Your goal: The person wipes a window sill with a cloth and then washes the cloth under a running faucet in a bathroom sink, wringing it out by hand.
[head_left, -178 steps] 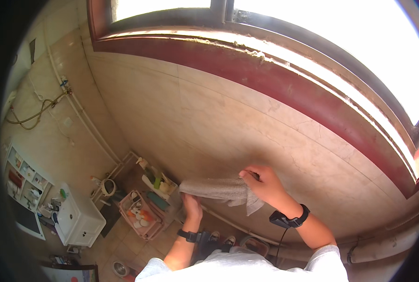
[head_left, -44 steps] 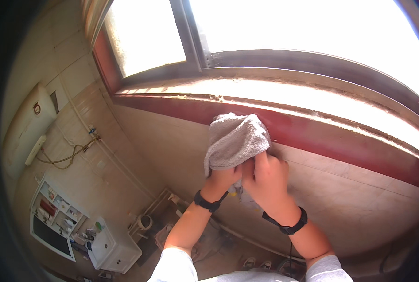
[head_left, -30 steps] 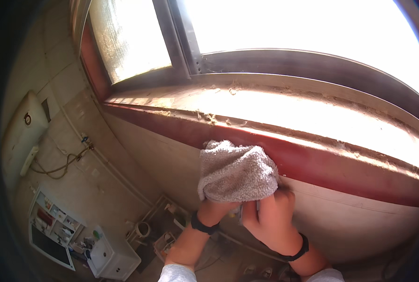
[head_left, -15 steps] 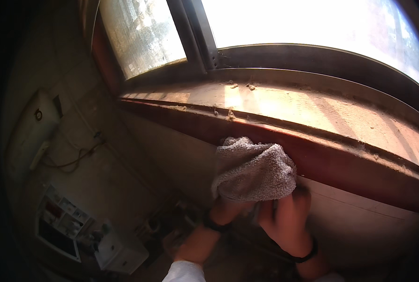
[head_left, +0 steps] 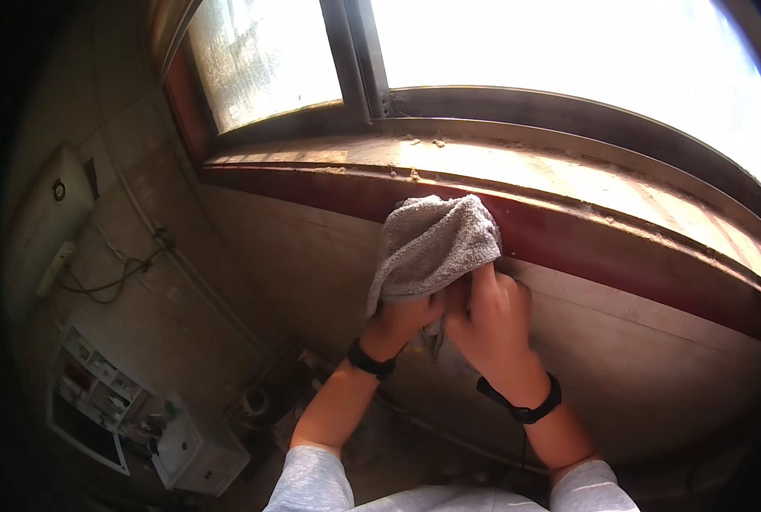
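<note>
A grey terry cloth (head_left: 438, 243) is bunched up in front of the dark red front edge (head_left: 560, 239) of the windowsill. My left hand (head_left: 402, 320) is closed on its lower left part, and the cloth covers most of those fingers. My right hand (head_left: 498, 316) grips the cloth's lower right side, its fingers partly tucked under the fabric. A small end of cloth hangs down between the two hands. Clumps of dust (head_left: 414, 174) lie along the sill (head_left: 483, 160) just beyond the cloth.
Above the sill stands a sliding window with a dark frame (head_left: 359, 64). At far left, a white water heater (head_left: 60, 196) and pipes (head_left: 137, 200) are on the tiled wall. A white washbasin (head_left: 197, 452) and a shelf with a mirror (head_left: 90, 422) are at lower left.
Both hands and the cloth have shifted up and left in the picture. The view has also moved, so more of my forearms and sleeves shows.
</note>
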`<state>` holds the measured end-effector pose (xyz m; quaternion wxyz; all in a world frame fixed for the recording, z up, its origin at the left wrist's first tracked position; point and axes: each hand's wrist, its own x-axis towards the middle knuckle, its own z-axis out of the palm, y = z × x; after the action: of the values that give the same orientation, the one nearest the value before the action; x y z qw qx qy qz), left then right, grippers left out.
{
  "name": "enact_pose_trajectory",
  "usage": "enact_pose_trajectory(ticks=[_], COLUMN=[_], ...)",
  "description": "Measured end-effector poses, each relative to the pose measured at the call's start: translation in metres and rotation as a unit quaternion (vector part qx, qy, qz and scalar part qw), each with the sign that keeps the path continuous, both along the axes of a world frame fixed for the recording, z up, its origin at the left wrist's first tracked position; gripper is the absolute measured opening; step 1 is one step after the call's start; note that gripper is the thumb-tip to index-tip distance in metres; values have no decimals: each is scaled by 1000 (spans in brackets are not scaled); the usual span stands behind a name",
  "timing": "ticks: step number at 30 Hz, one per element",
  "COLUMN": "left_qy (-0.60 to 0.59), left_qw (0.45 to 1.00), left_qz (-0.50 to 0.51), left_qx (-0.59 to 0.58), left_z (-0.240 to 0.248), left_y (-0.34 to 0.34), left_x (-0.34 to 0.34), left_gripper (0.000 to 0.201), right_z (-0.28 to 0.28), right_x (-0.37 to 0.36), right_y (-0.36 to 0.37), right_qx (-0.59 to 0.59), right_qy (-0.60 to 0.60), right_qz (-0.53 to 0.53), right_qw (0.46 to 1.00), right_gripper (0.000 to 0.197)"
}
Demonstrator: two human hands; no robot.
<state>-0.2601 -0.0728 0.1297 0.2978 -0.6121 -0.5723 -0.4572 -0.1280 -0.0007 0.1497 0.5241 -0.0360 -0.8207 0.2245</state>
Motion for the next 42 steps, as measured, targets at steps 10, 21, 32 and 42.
enact_pose_trajectory(ticks=[10,21,32,42], left_qy=[33,62,-2,-15], left_qw=[999,997,999,975], left_qz=[28,28,12,89], left_qx=[25,19,-33,-204], left_z=[-3,-3,-20,-56], left_y=[-3,1,1,-4], left_x=[2,-3,-9,-40], left_gripper=[44,44,58,76], right_z=[-6,-5,-9,-9], right_x=[1,-4,-3,-4], right_y=[3,9,14,13], right_qx=[34,38,57,41], right_qy=[-19,-10,-1,-7], right_qz=[-35,-53,-26,-2], right_qw=[999,998,998,999], right_gripper=[32,22,21,18])
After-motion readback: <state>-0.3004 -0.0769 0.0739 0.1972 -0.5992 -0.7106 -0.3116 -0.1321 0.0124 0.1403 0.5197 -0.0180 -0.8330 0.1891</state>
